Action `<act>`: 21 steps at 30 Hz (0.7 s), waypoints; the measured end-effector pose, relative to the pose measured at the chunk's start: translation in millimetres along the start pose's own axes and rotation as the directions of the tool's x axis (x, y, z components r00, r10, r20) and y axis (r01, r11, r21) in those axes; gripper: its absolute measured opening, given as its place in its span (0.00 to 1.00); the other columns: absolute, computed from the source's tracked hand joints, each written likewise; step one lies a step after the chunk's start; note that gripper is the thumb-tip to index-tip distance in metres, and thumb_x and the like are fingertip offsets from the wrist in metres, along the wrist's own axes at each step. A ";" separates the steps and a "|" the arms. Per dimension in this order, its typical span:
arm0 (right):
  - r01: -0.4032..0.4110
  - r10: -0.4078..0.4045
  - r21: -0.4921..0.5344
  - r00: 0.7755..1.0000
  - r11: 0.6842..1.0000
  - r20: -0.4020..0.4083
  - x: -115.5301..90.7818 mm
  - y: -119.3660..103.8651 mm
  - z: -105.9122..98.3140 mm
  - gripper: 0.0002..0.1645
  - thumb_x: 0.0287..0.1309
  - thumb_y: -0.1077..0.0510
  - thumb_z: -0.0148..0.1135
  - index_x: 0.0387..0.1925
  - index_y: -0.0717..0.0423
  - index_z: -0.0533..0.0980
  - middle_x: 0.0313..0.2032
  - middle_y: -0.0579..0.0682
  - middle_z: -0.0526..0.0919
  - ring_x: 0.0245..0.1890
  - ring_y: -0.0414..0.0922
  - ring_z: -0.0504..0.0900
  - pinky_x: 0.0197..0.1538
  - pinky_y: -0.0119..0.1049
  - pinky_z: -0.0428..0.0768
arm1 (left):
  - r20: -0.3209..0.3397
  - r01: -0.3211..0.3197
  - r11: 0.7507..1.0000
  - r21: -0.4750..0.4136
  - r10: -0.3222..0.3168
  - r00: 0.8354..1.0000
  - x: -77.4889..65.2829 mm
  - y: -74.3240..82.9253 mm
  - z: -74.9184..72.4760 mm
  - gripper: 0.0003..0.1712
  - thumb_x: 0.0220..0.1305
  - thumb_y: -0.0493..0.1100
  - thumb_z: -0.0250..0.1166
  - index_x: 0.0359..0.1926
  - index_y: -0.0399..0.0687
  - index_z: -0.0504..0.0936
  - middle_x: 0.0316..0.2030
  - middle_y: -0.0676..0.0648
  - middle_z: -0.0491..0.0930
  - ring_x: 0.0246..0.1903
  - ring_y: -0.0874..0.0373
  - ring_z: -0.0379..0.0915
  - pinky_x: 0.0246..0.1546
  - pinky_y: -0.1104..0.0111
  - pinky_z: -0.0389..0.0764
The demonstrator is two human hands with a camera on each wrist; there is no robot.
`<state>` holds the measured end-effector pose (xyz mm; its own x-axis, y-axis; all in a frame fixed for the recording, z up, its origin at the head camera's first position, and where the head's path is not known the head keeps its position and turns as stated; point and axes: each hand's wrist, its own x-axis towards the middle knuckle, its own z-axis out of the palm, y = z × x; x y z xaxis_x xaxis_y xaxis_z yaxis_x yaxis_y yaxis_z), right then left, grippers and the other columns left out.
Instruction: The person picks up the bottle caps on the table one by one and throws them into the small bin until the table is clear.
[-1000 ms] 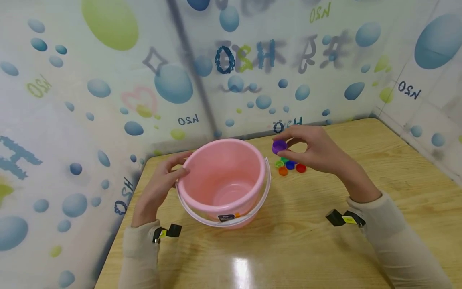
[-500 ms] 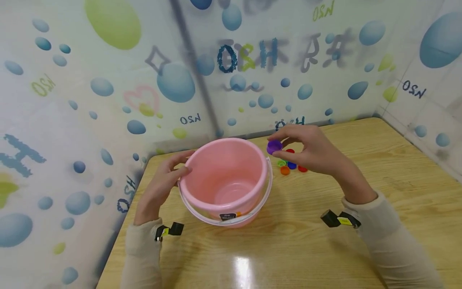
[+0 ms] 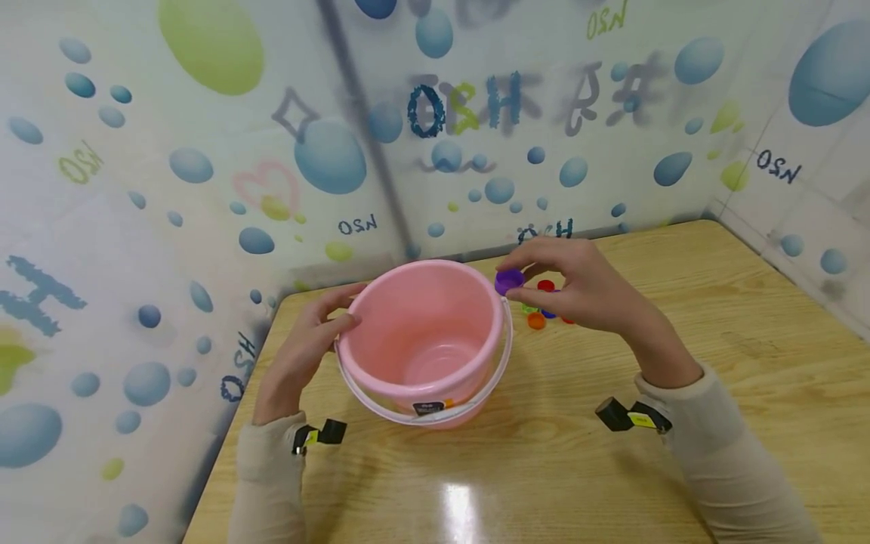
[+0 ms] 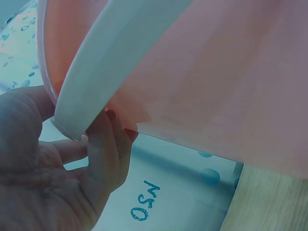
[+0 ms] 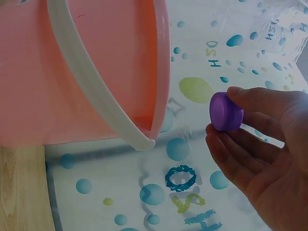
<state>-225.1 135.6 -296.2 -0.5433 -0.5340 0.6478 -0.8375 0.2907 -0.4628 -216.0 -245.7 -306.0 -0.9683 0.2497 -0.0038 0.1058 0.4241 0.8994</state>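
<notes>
A pink bucket (image 3: 414,325) stands on the table, its mouth tipped toward me and nothing visible inside. Its white handle (image 3: 485,397) hangs down along the near side. My left hand (image 3: 306,344) grips the bucket's left rim, thumb over the edge and fingers behind the outer wall, as the left wrist view also shows. Between thumb and fingertips, my right hand (image 3: 578,283) pinches a purple bottle cap (image 5: 226,111). In the right wrist view the cap is apart from the bucket's rim (image 5: 161,67), just off its right side.
Several loose caps, among them an orange cap (image 3: 536,321) and a red cap (image 3: 546,285), lie on the wooden table (image 3: 612,453) right of the bucket, partly behind my right hand. A wall sheet (image 3: 258,189) with printed drops borders the table's back and left.
My right hand has moved left with the purple cap, from above the loose caps to beside the bucket's right rim. My left hand keeps its hold on the bucket.
</notes>
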 end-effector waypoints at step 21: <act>0.049 -0.048 0.088 0.999 0.995 -0.009 15.2 -9.3 12.3 0.21 0.48 0.66 0.71 0.47 0.54 0.80 0.43 0.43 0.84 0.43 0.35 0.82 0.46 0.34 0.83 | -0.016 0.012 1.000 0.010 -0.012 1.000 1.2 0.1 1.3 0.27 0.68 0.38 0.54 0.67 0.52 0.68 0.54 0.42 0.72 0.33 0.48 0.80 0.32 0.62 0.84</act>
<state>-224.9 115.0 -289.5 -0.5031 -0.5402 0.6746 -0.8544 0.1932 -0.4825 -216.9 -244.3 -306.5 -0.9729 0.2309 -0.0075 0.0966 0.4358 0.8949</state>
